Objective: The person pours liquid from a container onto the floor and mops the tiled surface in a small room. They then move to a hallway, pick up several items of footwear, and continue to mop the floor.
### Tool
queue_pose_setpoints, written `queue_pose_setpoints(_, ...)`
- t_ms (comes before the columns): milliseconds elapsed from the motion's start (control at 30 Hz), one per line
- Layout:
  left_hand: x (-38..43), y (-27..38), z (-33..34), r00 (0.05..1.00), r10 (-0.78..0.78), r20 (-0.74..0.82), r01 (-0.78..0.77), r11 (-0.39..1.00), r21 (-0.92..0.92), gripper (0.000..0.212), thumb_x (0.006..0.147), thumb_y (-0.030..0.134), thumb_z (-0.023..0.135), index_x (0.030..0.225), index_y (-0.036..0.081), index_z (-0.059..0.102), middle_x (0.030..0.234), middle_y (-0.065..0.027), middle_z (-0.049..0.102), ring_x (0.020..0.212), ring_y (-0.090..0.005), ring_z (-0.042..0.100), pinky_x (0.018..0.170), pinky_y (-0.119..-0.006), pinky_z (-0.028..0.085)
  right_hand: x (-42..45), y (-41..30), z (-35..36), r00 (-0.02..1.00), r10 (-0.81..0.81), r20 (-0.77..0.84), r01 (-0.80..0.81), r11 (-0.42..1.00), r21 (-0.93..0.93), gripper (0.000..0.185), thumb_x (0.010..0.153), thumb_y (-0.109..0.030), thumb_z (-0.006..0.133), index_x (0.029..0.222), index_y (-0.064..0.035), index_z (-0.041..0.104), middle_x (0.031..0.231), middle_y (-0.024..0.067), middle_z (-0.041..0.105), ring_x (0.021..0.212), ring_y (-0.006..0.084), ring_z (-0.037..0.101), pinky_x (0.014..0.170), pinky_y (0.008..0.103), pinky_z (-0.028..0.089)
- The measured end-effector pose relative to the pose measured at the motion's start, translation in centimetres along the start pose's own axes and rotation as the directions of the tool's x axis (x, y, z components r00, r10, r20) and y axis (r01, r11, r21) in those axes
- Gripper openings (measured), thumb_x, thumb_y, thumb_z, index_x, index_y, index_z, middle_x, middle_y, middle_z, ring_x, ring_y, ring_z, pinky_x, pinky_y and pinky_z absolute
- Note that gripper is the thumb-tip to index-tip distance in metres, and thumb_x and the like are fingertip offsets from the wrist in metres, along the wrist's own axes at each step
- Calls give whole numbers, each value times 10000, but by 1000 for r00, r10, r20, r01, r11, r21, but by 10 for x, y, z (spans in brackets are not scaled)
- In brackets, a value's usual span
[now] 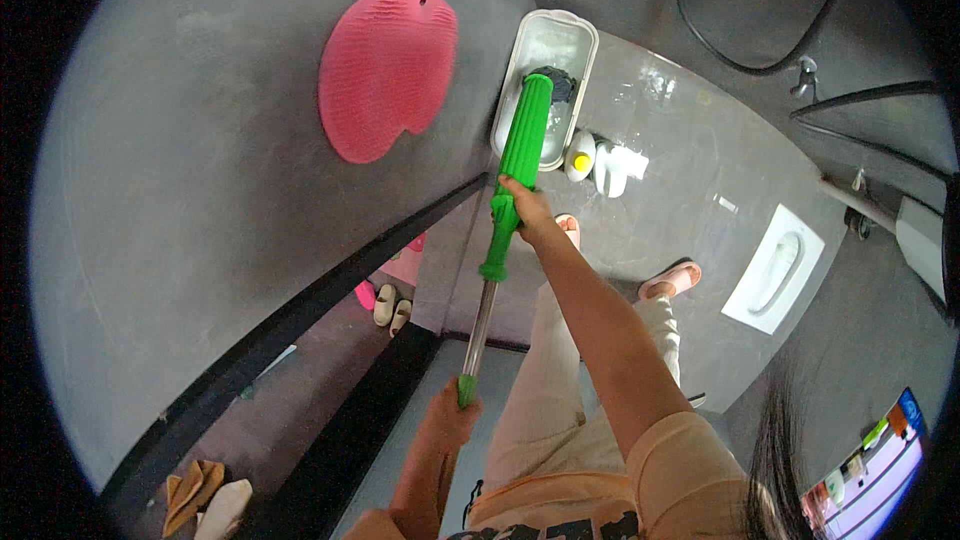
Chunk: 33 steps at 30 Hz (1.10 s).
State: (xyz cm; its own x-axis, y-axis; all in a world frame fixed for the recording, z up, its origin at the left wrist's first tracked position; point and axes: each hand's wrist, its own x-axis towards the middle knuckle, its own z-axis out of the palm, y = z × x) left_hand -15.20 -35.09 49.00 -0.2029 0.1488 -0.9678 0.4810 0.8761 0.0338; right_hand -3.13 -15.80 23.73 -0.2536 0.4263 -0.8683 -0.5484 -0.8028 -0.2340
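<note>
A twist mop with a ribbed green plastic wringing sleeve point(528, 127) and a metal pole point(480, 326) slants down and away from me. My right hand point(528, 211) grips the green sleeve near its lower collar. Around the green grip at the pole's near end, my left hand point(452, 416) is closed. The dark grey mop head point(556, 84) rests inside a pale rectangular basin point(589, 52), partly hidden by the sleeve. The basin appears to hold some water and stands on the floor against the wall.
A white bottle with a yellow cap point(580, 159) and another white bottle point(611, 171) stand beside the basin. A squat toilet point(776, 270) is at right, below a tap point(805, 79) and black hose point(739, 64). A pink textured mat point(390, 75) hangs at left above the dark doorframe point(322, 285).
</note>
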Motion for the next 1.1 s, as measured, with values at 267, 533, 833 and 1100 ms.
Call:
queue_pose_setpoints(267,-38,14,6,999,-47,-9,48,990,134,285,724,104,530,981,19,441,621,-140,499,563,-219,514,514,-353,398,91,7,-31,888,-213,-407,102,955,-277,209,659,-108,649,767,56,579,655,100,559,506,199,542,441,322,431)
queue_pose_setpoints(533,-44,-5,-19,997,39,-60,-29,987,159,317,701,110,529,984,6,435,658,-184,514,632,-284,548,560,-371,410,32,3,14,997,-24,-80,41,975,219,455,719,-317,644,966,32,487,740,113,555,559,211,553,474,343,463)
queue_pose_setpoints(833,-57,-8,-3,999,-8,-31,13,989,148,305,739,142,548,975,-9,428,637,-152,499,603,-243,524,551,-363,412,-12,30,-2,973,57,-222,-67,997,-40,483,761,-452,561,961,-36,420,639,92,467,445,199,475,401,350,438)
queue_pose_setpoints(1100,-68,-20,-4,997,-65,43,62,995,80,261,746,121,523,943,-8,412,631,-163,503,590,-205,523,523,-348,404,26,18,6,970,-41,-241,-21,968,-251,503,741,-479,575,842,-6,437,533,86,455,375,199,462,345,342,406)
